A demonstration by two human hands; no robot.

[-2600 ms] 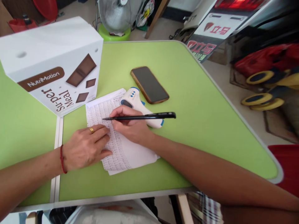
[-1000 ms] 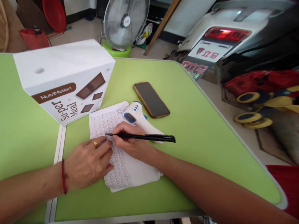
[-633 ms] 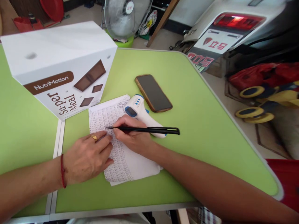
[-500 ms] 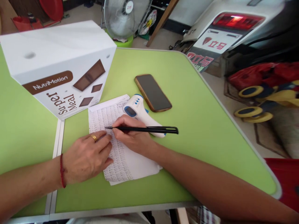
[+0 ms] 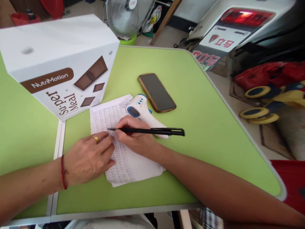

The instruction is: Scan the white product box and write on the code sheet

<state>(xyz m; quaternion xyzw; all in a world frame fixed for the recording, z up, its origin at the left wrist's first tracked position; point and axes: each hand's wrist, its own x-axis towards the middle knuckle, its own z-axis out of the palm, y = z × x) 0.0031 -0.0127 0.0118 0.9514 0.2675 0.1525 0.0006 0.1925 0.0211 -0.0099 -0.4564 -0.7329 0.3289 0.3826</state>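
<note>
Between the thumb and fingers of my right hand (image 5: 135, 136) is a black pen (image 5: 154, 131), its tip down at the paper. The white paper (image 5: 143, 168) lies on the green table and carries dense rows of handwriting. My left hand (image 5: 89, 157), with a gold ring and a red wrist cord, rests flat across the paper's left edge, fingers extended near the pen tip. A white and blue handheld thermometer (image 5: 145, 114) lies on the paper's upper right, partly hidden behind my right hand. Beside it is a phone (image 5: 157, 92) in a brown case.
A large white NutriMotion box (image 5: 64, 63) stands on the table (image 5: 202, 133) at the left. Beyond the far edge are a fan (image 5: 124, 19) and a white vehicle rear with a red light (image 5: 246, 17). Yellow and blue wheels (image 5: 256, 92) show at the right.
The pen's rear end has shifted slightly to the right, with its tip still at the paper. My left hand stays in place. The whole view has tilted a little.
</note>
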